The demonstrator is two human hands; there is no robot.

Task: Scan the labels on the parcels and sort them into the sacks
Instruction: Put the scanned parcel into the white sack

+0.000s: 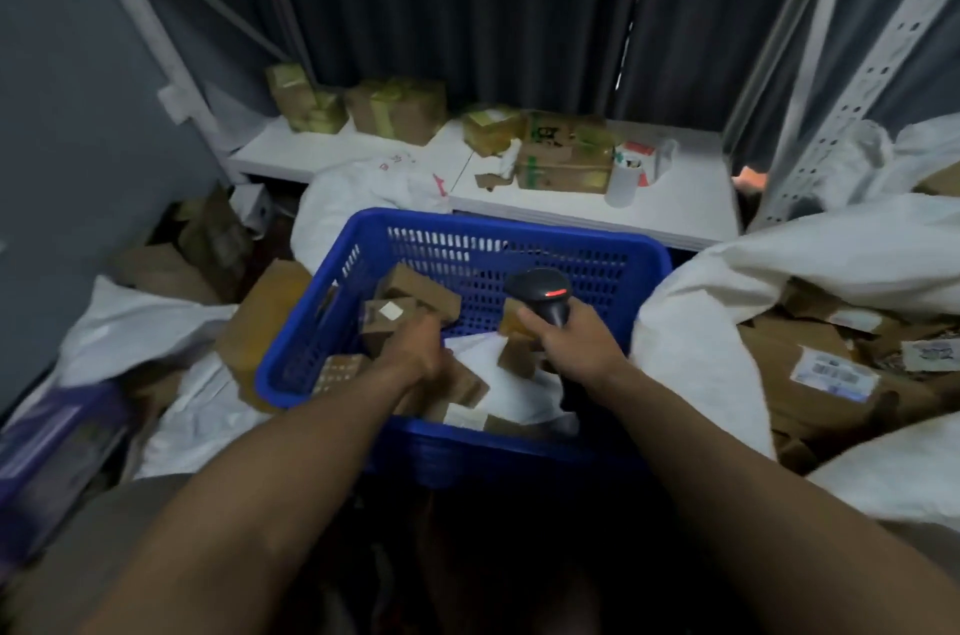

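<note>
Right hand [574,346] grips black handheld barcode scanner [540,294] over blue plastic basket [291,353], ready for labels; left hand [415,348] digs among small brown cardboard parcels [389,317] inside, grip unclear; white woven sacks [701,322] flank basket

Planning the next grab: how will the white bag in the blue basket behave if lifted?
Likely floppy: the white bag lies creased and sagging in the basket. Probably light, as it looks thin. Small boxes resting on it may tumble off.

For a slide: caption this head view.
Right hand grips a barcode scanner over a blue basket of small cardboard parcels; left hand is down among them.
</note>
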